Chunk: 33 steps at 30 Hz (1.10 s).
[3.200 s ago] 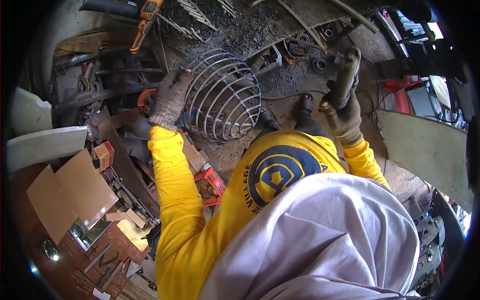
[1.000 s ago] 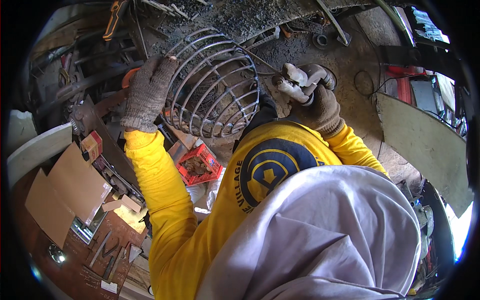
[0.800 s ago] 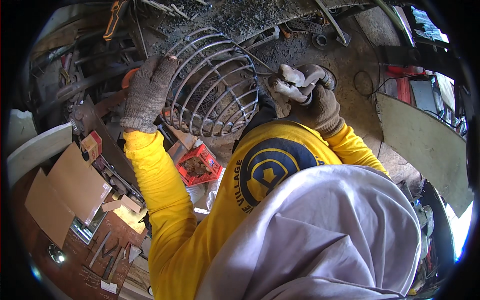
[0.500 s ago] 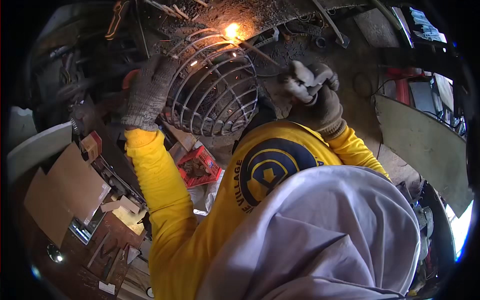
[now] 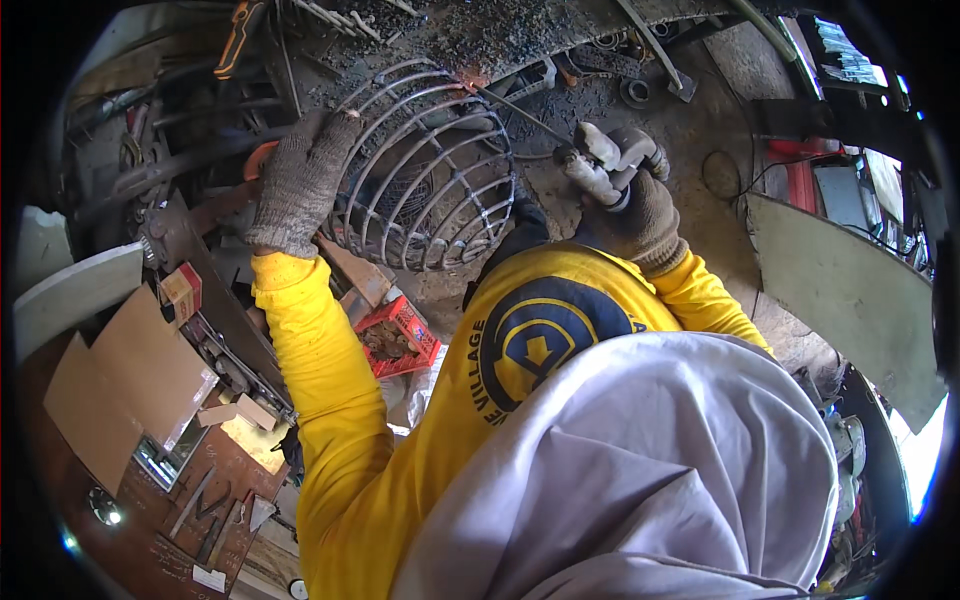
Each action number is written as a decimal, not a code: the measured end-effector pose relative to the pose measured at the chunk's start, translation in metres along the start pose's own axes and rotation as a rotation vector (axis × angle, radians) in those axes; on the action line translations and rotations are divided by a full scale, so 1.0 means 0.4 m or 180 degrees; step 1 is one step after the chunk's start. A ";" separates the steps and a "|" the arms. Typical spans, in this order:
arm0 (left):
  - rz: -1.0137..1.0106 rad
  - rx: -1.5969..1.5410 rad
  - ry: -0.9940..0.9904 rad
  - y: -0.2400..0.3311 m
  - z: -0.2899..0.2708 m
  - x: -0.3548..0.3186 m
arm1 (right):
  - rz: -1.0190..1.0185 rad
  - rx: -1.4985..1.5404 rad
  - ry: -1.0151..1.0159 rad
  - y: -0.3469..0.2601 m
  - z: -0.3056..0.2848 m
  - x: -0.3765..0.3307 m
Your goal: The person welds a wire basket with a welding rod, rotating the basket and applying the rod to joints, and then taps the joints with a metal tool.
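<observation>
A round basket [image 5: 458, 176] of bent metal rods, crossed by ribs, stands tilted in front of me. My left hand [image 5: 298, 185], in a grey knitted glove, closes on the basket's left edge; part of its grip is hidden. My gloved right hand [image 5: 648, 222] is wrapped round a worn, whitish welding electrode holder [image 5: 600, 165]. From the holder a thin welding rod [image 5: 522, 112] runs up and left to the basket's far upper edge. A faint reddish glow shows at the rod's tip there, with a little haze.
Dark grit and several metal rods [image 5: 340, 18] cover the bench at the far side. A hammer-like tool [image 5: 680, 86] lies at the far right. On my left are a red crate [image 5: 432, 352], opened cardboard [image 5: 150, 375] and scattered hand tools. A pale board [image 5: 850, 290] leans at right.
The bright arc and flying sparks at the rod's tip have died to a dull glow, and the surroundings look clearer. Both hands stay nearly in place.
</observation>
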<state>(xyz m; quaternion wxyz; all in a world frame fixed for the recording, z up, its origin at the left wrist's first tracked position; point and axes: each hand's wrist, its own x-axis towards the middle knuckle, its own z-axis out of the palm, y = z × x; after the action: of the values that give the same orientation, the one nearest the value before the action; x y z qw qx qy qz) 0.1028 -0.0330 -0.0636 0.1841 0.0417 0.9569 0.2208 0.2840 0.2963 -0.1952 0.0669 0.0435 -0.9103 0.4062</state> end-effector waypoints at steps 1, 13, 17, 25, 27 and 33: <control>-0.0023 -0.0021 -0.0049 0.003 -0.002 0.000 | 0.0144 0.0156 -0.0030 -0.004 -0.001 0.002; 0.0017 -0.0112 0.0014 0.003 0.002 -0.005 | 0.0004 0.0355 0.0126 -0.010 0.006 0.025; -0.0026 -0.0065 -0.0013 0.008 -0.002 -0.006 | -0.0032 0.0449 0.0075 -0.002 0.014 0.024; -0.0020 -0.0406 0.0042 0.007 0.006 -0.010 | -0.0680 0.0051 -0.0015 0.022 0.027 0.028; 0.0019 -0.0325 0.0040 -0.002 0.008 -0.005 | -0.0668 0.0147 -0.0014 0.023 0.030 0.029; -0.0023 -0.0274 0.0077 0.010 0.009 -0.007 | -0.0727 0.0025 0.0040 0.037 0.036 0.035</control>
<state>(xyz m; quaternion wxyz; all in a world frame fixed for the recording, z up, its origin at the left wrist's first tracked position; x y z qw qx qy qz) 0.1066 -0.0285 -0.0639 0.1749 0.0277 0.9488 0.2617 0.2669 0.2952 -0.2134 0.1184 0.1447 -0.8974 0.3997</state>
